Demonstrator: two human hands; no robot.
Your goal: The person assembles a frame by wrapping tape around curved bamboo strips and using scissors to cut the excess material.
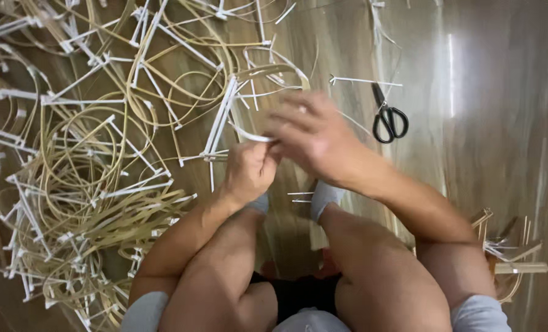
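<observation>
I look down on a glossy wooden floor (pixel 495 154). At nine o'clock lies a heap of pale cane strips (pixel 83 172). At centre my left hand (pixel 249 169) pinches a white strip (pixel 249 135); my right hand (pixel 314 132), blurred, fingers curled, touches it. Black scissors (pixel 389 117) lie at two o'clock.

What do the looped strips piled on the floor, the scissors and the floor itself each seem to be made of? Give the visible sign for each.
Looped strips: probably split cane or bamboo; pale yellow, matte, thin, bending into springy coils, joined by white bands.
Scissors: likely metal blades with dark coated loop handles; all looks black.
Floor: wood or wood-look laminate; brown grain streaks and a glossy sheen reflecting light.
</observation>
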